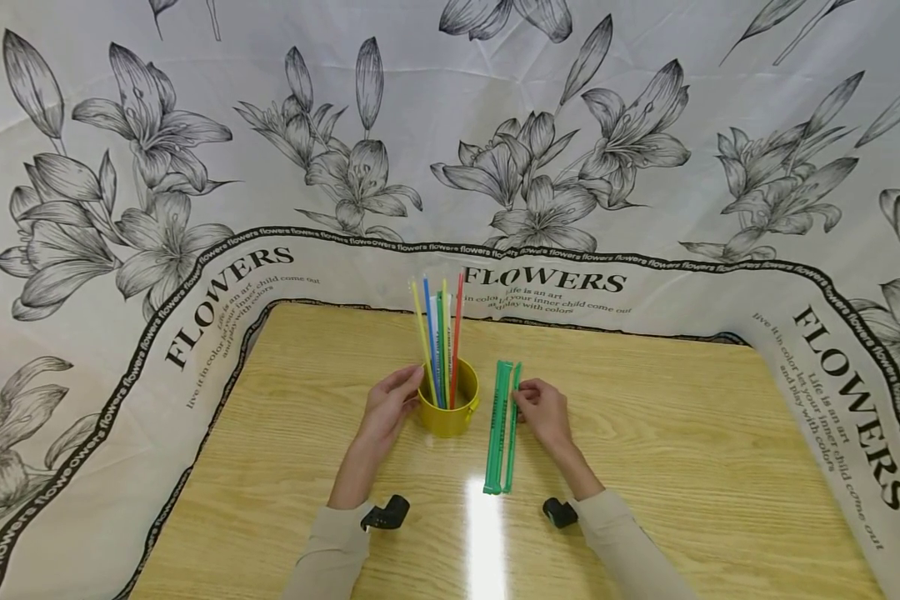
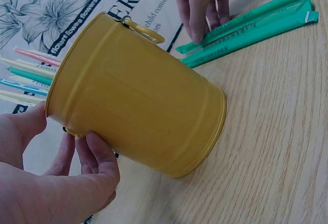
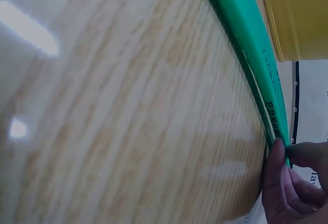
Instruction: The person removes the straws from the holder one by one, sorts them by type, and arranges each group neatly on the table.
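My left hand holds the yellow metal bucket at its left side, the thumb at the rim and curled fingers by the handle lug. Thin straws in yellow, blue, green and red lean inside the upright bucket, some in clear printed wrappers. To the bucket's right, two long green printed packets with crimped ends lie side by side on the table. My right hand pinches the slimmer right-hand packet near its far end, between thumb and fingers. What lies inside the packets is hidden.
The wood-grain table bears a bright light reflection near its front. A white cloth with black flower drawings and lettering hangs around the table's back and sides. Black wrist cameras sit at both sleeves.
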`<state>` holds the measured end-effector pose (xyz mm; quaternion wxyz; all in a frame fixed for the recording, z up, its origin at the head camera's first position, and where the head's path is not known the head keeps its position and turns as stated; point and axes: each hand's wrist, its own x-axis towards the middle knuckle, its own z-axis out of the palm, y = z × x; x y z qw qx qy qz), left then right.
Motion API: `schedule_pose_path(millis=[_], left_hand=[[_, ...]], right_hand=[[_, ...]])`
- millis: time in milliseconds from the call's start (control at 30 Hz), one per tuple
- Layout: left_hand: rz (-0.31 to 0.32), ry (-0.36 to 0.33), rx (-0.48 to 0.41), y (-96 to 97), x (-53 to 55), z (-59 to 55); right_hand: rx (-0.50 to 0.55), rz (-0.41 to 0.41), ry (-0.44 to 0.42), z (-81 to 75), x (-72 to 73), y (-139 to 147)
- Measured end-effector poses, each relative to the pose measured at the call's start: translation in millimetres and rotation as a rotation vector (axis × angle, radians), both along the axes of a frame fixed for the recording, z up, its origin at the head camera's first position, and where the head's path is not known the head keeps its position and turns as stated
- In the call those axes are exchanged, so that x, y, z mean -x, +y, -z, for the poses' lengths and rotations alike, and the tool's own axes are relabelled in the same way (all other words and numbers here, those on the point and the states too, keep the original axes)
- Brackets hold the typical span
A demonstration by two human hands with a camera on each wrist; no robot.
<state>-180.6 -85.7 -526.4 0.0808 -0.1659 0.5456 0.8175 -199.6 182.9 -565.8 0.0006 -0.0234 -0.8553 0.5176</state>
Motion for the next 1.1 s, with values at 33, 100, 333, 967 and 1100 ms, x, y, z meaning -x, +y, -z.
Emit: schedule_pose_path(millis=[33,100,333,967,1100], left_hand=[[0.001,0.001,0.001,0.0,0.1,0.3],[0.000,0.002,0.000,0.1,0.0,0.7],[0.000,0.016,-0.005,0.8,-0.8,-0.5],[-0.006,0.001,-0.010,0.1,-1.1,-1.6],[-0.002,-0.001,-0.027,-0.1,-1.4,-2.7]], right_hand=[[-0.015,-0.001,0.005,-0.1,0.5,-1],[-0.048,0.000,0.015,0.1,1.5,-1],[-0.087,-0.004,0.019,-2.0,1.7,-1],[-0.047,-0.023,0.069,-40.1,7.8,-9],[-0.021,-0.033,0.092,-50.9,9.3,-14]])
